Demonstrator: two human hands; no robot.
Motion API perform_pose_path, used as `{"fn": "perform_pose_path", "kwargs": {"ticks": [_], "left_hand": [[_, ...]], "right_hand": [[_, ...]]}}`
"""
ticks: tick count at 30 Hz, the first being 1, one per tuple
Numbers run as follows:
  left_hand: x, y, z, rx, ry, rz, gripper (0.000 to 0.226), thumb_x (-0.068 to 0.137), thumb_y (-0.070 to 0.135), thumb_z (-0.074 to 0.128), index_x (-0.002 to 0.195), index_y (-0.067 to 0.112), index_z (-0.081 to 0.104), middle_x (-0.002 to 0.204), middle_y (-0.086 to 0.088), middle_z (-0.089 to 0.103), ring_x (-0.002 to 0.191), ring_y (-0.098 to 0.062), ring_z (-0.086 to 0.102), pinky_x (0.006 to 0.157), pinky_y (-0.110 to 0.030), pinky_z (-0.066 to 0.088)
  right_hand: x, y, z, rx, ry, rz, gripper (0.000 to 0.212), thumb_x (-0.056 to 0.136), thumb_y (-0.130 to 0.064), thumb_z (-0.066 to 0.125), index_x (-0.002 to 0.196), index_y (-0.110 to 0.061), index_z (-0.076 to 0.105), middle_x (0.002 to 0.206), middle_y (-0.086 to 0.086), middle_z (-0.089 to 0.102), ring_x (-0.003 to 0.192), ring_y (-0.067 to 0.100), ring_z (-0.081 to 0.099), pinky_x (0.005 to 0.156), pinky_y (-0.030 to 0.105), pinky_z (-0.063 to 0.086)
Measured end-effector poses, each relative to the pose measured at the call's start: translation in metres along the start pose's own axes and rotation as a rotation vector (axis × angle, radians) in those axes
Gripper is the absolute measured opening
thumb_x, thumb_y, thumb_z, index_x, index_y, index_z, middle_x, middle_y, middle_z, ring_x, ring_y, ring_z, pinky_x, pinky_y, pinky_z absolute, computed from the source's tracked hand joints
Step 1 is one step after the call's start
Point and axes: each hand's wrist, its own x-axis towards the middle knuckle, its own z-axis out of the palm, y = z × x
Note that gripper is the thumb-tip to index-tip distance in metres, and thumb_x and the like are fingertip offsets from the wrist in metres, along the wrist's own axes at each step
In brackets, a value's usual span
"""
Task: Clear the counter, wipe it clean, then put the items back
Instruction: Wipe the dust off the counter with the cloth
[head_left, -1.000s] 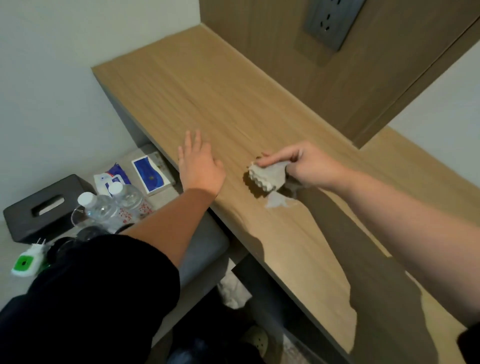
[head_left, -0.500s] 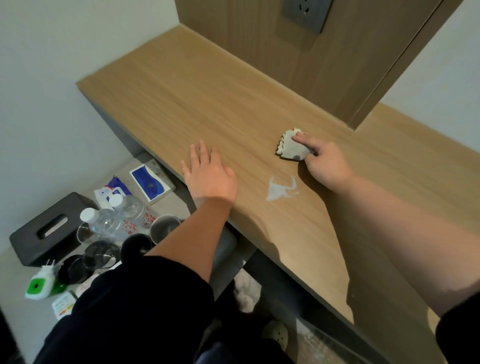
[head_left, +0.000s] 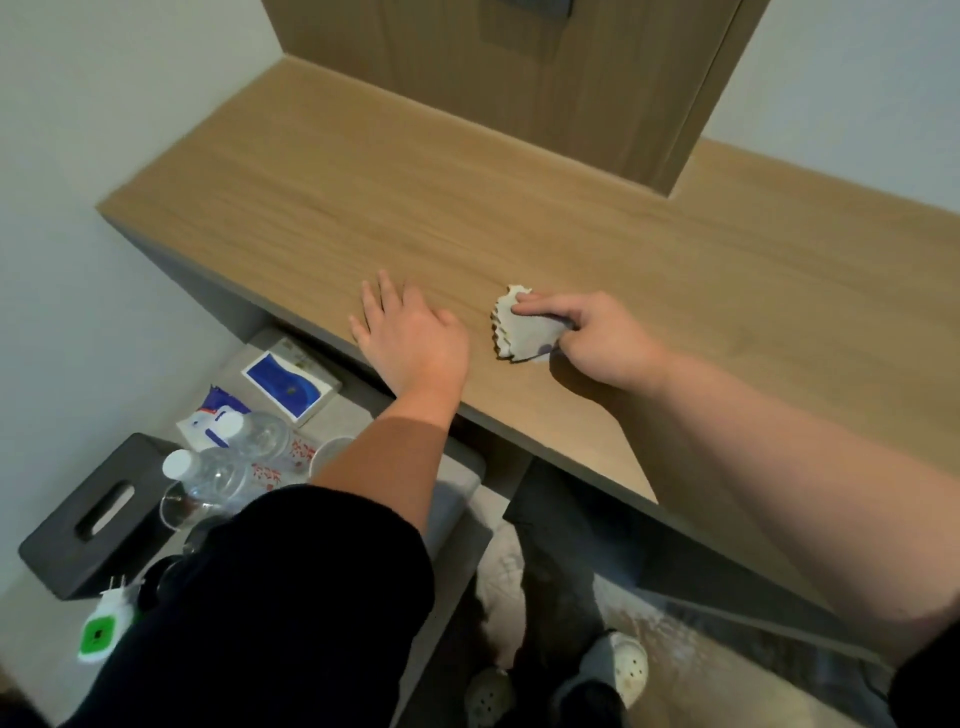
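The wooden counter (head_left: 467, 208) is bare except for my hands. My right hand (head_left: 597, 338) presses a folded grey-white wipe (head_left: 519, 327) flat on the counter near its front edge, fingers gripping it. Just left of the wipe, my left hand (head_left: 410, 338) lies flat and open on the counter's front edge, palm down, holding nothing. The cleared items stand on a lower grey surface (head_left: 457, 499) to the left: two clear water bottles (head_left: 228, 462), a blue-and-white card (head_left: 288, 387), a dark tissue box (head_left: 98, 514).
A glass (head_left: 182, 512), a white cup (head_left: 327, 452), a blue-white packet (head_left: 208, 415) and a green-and-white plug device (head_left: 101, 631) also sit on the lower surface. A wooden wall panel (head_left: 519, 78) rises behind the counter. My feet in light shoes (head_left: 628, 665) show below.
My right hand dragged the wipe back towards me over the pale smear, which no longer shows. The left hand stayed flat on the counter edge. The view shifted down and left.
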Motion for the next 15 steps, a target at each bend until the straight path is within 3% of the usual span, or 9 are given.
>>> {"fn": "perform_pose_path", "kwargs": {"ticks": [3,7,15], "left_hand": [[-0.001,0.001,-0.002,-0.017,-0.019,0.001,0.053,0.096,0.024,0.036,0.148,0.016,0.036,0.162,-0.005,0.015,0.150,-0.023,0.006,0.121,-0.048,0.003],[-0.006,0.003,-0.004,0.010,-0.048,0.045,0.053,0.097,0.023,0.037,0.149,0.014,0.033,0.163,-0.007,0.008,0.151,-0.023,0.001,0.121,-0.048,0.003],[-0.059,0.027,0.005,0.042,-0.081,0.188,0.054,0.099,0.025,0.033,0.152,0.016,0.028,0.163,-0.008,0.009,0.151,-0.022,0.002,0.121,-0.045,0.004]], "right_hand": [[-0.014,0.001,0.008,0.045,-0.023,-0.018,0.055,0.082,0.017,0.052,0.122,-0.017,0.066,0.141,-0.003,0.051,0.136,0.011,0.038,0.112,0.022,0.028],[-0.037,0.006,0.008,0.076,-0.078,-0.001,0.054,0.080,0.021,0.049,0.114,-0.016,0.070,0.137,-0.003,0.055,0.132,0.007,0.042,0.106,0.014,0.029],[-0.102,0.032,-0.003,0.134,-0.129,0.032,0.054,0.075,0.024,0.046,0.102,-0.012,0.075,0.124,-0.004,0.063,0.118,-0.004,0.045,0.105,0.012,0.031]]}}
